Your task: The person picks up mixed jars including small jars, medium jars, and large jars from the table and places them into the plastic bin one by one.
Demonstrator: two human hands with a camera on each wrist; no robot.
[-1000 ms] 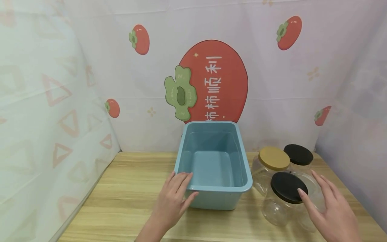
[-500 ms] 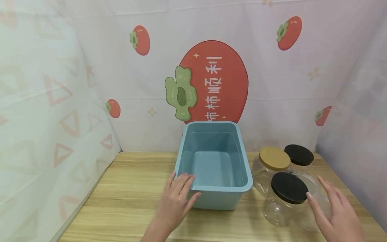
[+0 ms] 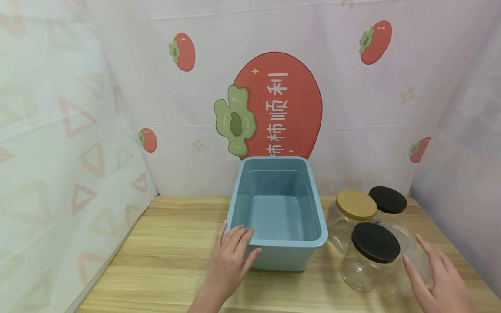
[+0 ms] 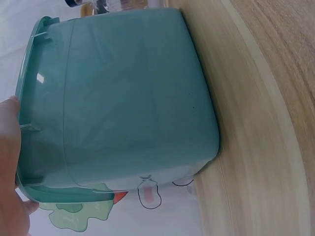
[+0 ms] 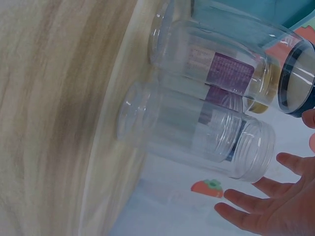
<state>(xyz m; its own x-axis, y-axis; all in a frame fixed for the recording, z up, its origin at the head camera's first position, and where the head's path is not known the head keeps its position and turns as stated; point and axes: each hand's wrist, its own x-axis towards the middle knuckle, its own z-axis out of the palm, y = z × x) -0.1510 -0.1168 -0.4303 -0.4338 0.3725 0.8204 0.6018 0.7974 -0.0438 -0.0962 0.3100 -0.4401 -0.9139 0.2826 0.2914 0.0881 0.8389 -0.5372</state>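
Note:
A blue plastic bin [image 3: 274, 257] stands on the wooden table. My left hand [image 3: 227, 263] rests on its near left corner, fingers lying loosely over the rim; the left wrist view has only part of that hand [image 4: 9, 162] at the rim. To the right, a clear jar with a black lid [image 3: 375, 242] stands in front of a gold-lidded jar [image 3: 356, 204]. Beside them is a lidless clear jar [image 5: 197, 130], upright, its mouth near my right fingertips in the right wrist view. My right hand [image 3: 442, 278] holds nothing, its fingers spread.
Another black-lidded jar [image 3: 387, 200] stands at the back right, partly hidden behind the gold-lidded one. A white cloth backdrop [image 3: 188, 104] printed with persimmons rises behind the table [image 3: 164, 256], and cloth hangs along both sides.
My right hand has drawn right and slightly down, away from the front black lid. My left hand has slid slightly right along the bin's corner. Bin and jars stay in place.

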